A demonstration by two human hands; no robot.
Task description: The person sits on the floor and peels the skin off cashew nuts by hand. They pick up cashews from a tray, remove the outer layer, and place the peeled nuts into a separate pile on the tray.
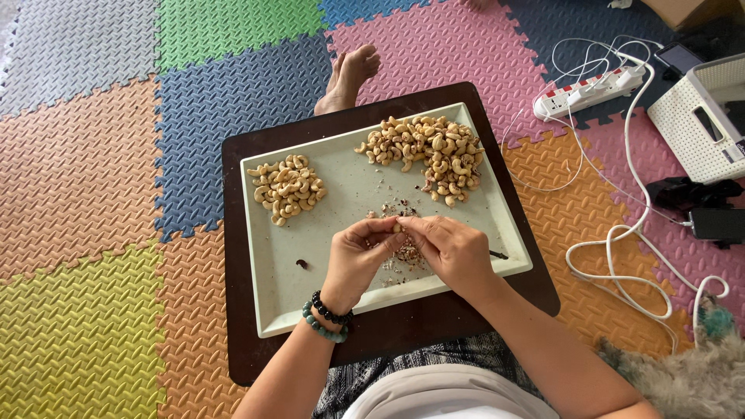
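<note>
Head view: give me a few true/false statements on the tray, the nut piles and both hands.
1. Two separate piles of cashews lie on the tray. True: a smaller pile to the left and a larger pile to the right.
2. The left hand rests on the foam mat. False: it meets the right hand over the tray, both pinching one cashew.
3. Bead bracelets sit on the left wrist. True.
4. The tray sits directly on the mat. False: it lies on a dark brown board.
5. Bits of skin lie under the hands. True.
</note>
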